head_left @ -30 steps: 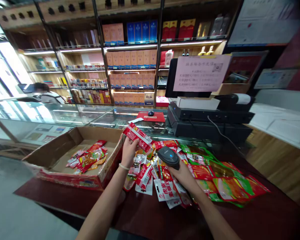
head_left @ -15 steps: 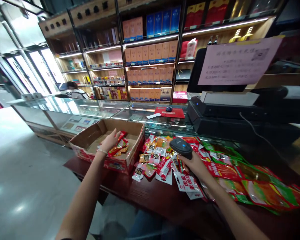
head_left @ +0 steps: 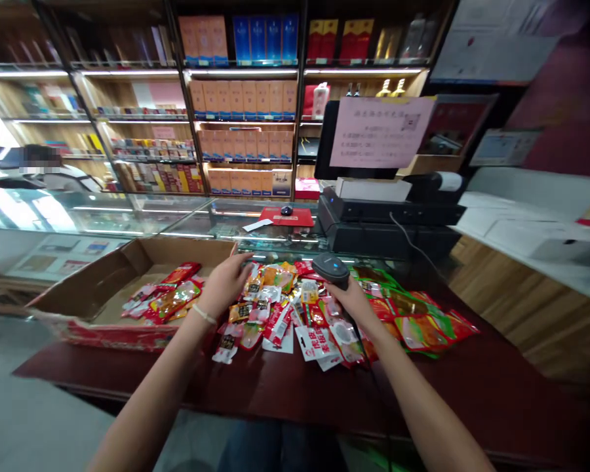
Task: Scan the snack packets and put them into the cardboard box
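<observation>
My left hand (head_left: 225,283) hovers over the right wall of a cardboard box (head_left: 103,334), its fingers stretched toward a pile of snack packets (head_left: 278,322). Nothing shows in it. Inside the box lie several small red and orange snack packets (head_left: 174,298). My right hand (head_left: 350,298) grips a black barcode scanner (head_left: 330,267) with a small blue light on top, held above the pile. Beneath that hand are white-and-red packets (head_left: 314,344). Larger green-edged snack bags (head_left: 420,328) lie to its right.
A dark red table (head_left: 255,390) carries the box and packets. Behind it run a glass counter (head_left: 181,226), a red mat (head_left: 299,217) with a mouse, and a black cash register (head_left: 388,229). A wood-sided counter (head_left: 516,308) stands at right. A person (head_left: 61,174) is at far left.
My left hand has moved right, from over the packets inside the box to its right wall beside the pile. The view has turned right. The right hand still holds the scanner.
</observation>
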{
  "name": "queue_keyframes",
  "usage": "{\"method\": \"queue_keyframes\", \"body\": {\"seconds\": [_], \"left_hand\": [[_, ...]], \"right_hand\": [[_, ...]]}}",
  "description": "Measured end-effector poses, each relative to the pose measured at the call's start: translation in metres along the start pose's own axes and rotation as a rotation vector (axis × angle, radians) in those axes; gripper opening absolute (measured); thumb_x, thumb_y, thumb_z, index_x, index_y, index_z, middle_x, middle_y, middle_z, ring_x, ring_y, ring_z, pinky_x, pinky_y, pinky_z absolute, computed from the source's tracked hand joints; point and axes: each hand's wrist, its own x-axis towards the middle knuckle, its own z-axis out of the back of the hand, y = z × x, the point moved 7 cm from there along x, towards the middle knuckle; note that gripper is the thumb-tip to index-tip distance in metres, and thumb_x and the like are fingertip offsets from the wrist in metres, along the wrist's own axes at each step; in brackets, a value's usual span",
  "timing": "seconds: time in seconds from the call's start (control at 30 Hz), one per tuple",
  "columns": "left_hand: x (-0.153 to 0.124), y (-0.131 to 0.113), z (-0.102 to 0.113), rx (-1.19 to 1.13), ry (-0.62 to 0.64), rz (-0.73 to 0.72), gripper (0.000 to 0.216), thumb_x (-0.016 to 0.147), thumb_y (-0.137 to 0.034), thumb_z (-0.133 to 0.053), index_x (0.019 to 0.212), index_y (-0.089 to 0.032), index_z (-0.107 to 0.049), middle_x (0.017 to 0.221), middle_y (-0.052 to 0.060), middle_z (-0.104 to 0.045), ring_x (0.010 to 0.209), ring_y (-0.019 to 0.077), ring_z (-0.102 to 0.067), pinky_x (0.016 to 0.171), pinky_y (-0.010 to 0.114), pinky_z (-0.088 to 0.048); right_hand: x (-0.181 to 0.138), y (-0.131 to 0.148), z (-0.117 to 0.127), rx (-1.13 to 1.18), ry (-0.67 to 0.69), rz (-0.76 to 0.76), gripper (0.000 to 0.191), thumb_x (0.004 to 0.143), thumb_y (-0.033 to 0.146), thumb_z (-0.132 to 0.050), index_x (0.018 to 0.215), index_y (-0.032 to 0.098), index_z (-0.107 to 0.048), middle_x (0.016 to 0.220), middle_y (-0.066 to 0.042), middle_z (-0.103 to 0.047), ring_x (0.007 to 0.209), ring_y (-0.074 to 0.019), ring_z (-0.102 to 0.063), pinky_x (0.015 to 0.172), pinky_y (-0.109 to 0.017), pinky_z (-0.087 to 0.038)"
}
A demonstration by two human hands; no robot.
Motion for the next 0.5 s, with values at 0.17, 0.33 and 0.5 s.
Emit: {"method": "queue_keyframes", "body": {"seconds": [0.17,0.33,0.5], "left_hand": [[0.026,-0.051,-0.089,-0.081,0.110,-0.165,0.038,0.091,-0.031,-0.046,0.126,-0.019,-0.055,0.124,0.009,-0.062,0.114,0.0227,-0.058,0.099,0.037,-0.046],[0.046,-0.074,-0.173,-0.073,0.158,-0.216,0.040,0.089,-0.029,-0.049,0.128,-0.018,-0.053,0.130,0.014,-0.056,0.120,0.0248,-0.053,0.102,0.040,-0.043],[0.062,-0.084,-0.227,0.045,0.251,-0.259,0.057,0.078,-0.011,-0.053,0.135,-0.017,-0.046,0.141,0.017,-0.044,0.132,0.0285,-0.040,0.108,0.044,-0.035]], "right_hand": [[0.002,-0.003,0.044,-0.021,-0.115,0.021,0.043,0.067,0.053,-0.069,0.094,0.022,-0.055,0.045,0.008,-0.051,0.035,-0.0124,-0.043,0.037,-0.025,-0.034],[0.006,-0.016,0.076,-0.015,-0.195,0.020,0.049,0.066,0.056,-0.069,0.098,0.020,-0.060,0.050,0.003,-0.058,0.043,-0.0163,-0.052,0.044,-0.029,-0.041],[0.006,-0.032,0.084,0.061,-0.199,-0.026,0.050,0.066,0.062,-0.067,0.094,0.020,-0.062,0.047,0.002,-0.056,0.039,-0.0160,-0.050,0.039,-0.029,-0.039]]}}
